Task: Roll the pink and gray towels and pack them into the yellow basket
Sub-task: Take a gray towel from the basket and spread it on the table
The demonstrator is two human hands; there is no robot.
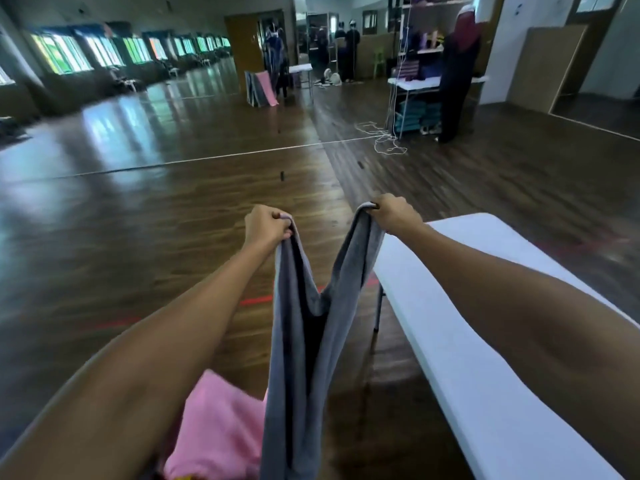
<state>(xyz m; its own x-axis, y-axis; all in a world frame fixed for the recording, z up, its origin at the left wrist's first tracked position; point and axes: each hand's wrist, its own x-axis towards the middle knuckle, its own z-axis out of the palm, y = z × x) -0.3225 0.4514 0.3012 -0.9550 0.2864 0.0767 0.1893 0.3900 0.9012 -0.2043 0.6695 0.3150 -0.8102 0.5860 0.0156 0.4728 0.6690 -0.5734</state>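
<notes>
"What sort of place was it?"

"A large hall, like a dance or sports hall. It had a wide, glossy wood floor [156,220] marked with red tape lines [256,300], and a long row of windows [62,55] ran down one side."

"And how was it set up?"

"As a work area. A white folding table [485,341] stood close by. A person [457,74] stood at a far table [415,85] with shelves [426,29] behind it and stacked towels [412,116] beneath. A loose cord [381,140] trailed over the boards."
</notes>
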